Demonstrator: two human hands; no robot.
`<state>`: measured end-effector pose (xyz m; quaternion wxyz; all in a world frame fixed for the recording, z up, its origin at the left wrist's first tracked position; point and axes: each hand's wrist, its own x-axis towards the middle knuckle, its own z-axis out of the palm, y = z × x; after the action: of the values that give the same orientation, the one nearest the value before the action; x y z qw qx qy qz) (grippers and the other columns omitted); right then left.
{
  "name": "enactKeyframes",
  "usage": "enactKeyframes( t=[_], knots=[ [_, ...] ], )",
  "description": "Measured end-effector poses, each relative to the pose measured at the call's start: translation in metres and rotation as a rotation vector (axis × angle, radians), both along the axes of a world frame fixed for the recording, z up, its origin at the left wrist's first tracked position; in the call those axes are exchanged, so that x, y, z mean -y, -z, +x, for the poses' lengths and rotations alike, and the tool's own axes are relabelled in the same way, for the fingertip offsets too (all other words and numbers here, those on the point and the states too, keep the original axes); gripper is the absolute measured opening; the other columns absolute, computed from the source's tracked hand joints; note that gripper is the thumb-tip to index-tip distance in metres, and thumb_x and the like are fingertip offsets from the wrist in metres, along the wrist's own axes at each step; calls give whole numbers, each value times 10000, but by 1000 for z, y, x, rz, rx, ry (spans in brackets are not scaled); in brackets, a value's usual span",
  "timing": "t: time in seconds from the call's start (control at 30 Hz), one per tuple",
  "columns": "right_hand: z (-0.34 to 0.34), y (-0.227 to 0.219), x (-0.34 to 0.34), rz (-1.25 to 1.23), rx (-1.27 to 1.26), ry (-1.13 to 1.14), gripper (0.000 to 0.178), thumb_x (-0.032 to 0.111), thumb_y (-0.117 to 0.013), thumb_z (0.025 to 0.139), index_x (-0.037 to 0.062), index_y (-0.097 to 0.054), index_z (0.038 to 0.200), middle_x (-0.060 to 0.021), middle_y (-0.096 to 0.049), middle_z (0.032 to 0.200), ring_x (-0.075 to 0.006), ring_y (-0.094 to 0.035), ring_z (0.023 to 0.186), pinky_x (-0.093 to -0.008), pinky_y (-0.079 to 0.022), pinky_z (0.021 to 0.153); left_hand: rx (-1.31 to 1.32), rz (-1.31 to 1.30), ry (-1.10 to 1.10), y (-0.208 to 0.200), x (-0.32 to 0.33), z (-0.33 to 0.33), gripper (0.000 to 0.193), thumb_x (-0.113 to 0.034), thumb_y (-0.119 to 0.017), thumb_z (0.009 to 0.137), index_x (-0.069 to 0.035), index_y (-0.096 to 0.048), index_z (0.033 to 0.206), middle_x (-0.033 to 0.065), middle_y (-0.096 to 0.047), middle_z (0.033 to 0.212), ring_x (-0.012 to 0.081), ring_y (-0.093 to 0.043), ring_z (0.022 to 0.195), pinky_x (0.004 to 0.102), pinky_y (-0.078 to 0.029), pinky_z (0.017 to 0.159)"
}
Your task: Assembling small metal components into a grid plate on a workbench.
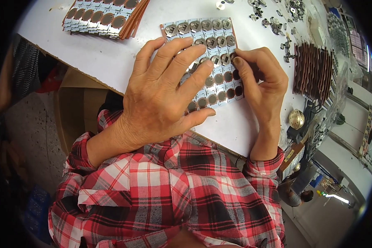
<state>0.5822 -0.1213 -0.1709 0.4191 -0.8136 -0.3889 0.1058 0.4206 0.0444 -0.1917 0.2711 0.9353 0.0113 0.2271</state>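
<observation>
A light-blue circuit board panel (224, 91) lies on the white table in front of me, with rows of round pads. The upper rows carry round silvery metal clips (206, 25); the lower rows show bare dark pads (222, 96). My left hand (163, 82) rests open over the panel's left side, fingers spread, fingertips touching the clips and hiding several of them. At the panel's right edge, thumb and index finger of my right hand (262, 78) are pinched together on a round metal clip (233, 56) at the end of the third row, mostly covered by the fingertips.
A stack of similar panels (101, 18) sits at the far left of the white table (99, 58). Loose metal clips (275, 25) are scattered at the far right, above a row of stacked brown-edged boards (314, 70). A round metal object (296, 119) stands by the right edge.
</observation>
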Motion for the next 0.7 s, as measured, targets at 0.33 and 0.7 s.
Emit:
enactKeyframes(
  t=[0.33, 0.7],
  knots=[
    [-9, -6, -6, -86, 195, -18, 165, -48, -712, 896, -32, -714, 1060, -23, -620, 820, -59, -579, 671, -216, -421, 572, 27, -28, 2, -3, -1, -1, 741, -423, -891, 615, -47, -689, 1222, 155, -620, 1311, 378, -554, 1261, 570, -403, 1083],
    [51, -19, -66, -105, 704, -167, 278, -4, -654, 923, 76, -732, 1177, -110, -698, 1143, -271, -658, 1034, -348, -534, 869, 82, -64, -10, 2, 2, 0, 705, -402, -891, 589, -37, -707, 1163, 146, -625, 1284, 363, -561, 1223, 575, -413, 1054]
  ],
)
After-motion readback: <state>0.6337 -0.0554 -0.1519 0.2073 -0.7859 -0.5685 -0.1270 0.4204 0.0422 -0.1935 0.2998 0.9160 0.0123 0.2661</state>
